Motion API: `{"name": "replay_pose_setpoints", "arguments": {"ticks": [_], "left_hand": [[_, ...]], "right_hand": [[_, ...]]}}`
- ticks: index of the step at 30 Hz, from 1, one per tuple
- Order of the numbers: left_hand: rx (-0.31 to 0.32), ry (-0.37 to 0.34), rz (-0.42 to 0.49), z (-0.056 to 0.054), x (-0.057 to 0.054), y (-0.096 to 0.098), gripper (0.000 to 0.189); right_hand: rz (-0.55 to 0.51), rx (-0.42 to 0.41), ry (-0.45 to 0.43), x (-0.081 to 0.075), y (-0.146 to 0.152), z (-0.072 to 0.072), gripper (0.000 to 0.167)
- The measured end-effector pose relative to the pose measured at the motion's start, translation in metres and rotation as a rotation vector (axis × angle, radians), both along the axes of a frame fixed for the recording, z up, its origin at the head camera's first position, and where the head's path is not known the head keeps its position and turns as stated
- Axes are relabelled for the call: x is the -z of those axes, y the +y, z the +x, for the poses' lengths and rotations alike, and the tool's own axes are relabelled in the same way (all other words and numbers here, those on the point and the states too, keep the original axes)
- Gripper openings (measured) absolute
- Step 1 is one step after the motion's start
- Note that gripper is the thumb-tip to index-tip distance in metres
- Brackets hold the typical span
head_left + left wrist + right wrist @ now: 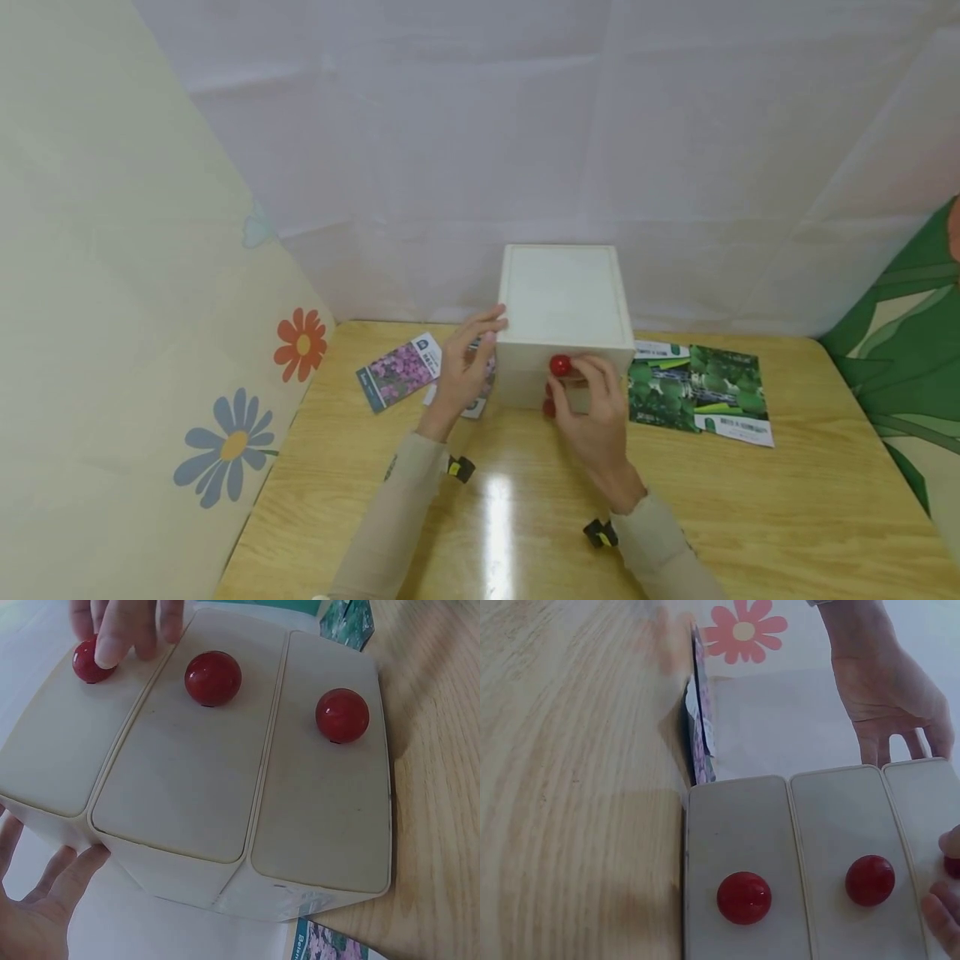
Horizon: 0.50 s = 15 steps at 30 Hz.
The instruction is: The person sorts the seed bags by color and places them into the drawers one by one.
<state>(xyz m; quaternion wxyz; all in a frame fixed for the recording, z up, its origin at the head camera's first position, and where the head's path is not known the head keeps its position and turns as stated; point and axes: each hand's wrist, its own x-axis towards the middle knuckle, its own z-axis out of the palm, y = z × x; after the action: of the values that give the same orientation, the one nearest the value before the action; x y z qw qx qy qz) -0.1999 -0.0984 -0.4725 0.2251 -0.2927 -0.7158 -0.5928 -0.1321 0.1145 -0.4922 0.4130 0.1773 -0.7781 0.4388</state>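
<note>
A white three-drawer box stands on the table, with a round red knob on each drawer front. My right hand pinches the top drawer's knob between thumb and fingers. In the left wrist view, the middle knob and the bottom knob are untouched. All three drawer fronts look flush with the box. My left hand rests against the box's left side near the top edge, its fingers extended. The right wrist view shows that hand beyond the box.
Left of the box lies a packet with purple flowers, and another packet sits partly behind my left hand. Two green packets lie to the right. A white cloth hangs behind the wooden table.
</note>
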Motion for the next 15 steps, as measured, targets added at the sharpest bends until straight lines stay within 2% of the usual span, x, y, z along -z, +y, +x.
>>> {"name": "replay_pose_setpoints", "arguments": {"ticks": [5, 15], "left_hand": [[0.001, -0.002, -0.001, 0.001, -0.001, 0.0, 0.028], [-0.009, -0.002, -0.001, 0.002, -0.002, 0.001, 0.026]], "right_hand": [[-0.009, 0.026, -0.034, 0.007, 0.002, 0.003, 0.043], [0.013, 0.111, -0.037, 0.026, -0.002, 0.005, 0.038]]}}
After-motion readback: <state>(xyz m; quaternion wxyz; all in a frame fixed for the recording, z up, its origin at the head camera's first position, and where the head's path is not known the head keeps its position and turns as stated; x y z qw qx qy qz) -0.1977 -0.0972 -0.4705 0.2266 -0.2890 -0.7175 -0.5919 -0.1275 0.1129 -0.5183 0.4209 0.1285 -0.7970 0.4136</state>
